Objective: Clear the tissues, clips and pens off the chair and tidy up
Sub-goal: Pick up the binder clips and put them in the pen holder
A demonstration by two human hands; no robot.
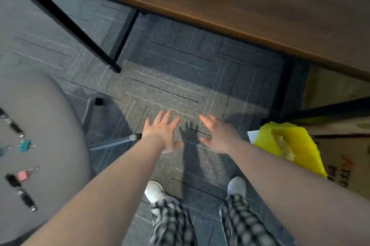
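The grey chair seat [44, 117] fills the lower left. On it lie a black pen [12, 123] near the left edge, a second black pen [21, 191] lower down, a teal binder clip [25, 145] and a pink binder clip [24, 174]. Another teal clip [1, 150] is cut off by the frame edge. No tissues are visible. My left hand [163, 132] and my right hand [218, 137] are both stretched out over the carpet to the right of the chair, fingers spread, holding nothing.
A brown desk top [240, 1] runs across the top, with black legs [66, 21] beneath. A yellow-lined bin [290, 145] and a cardboard box [344, 155] stand at the right. My feet in pale shoes are on the grey carpet [170, 85].
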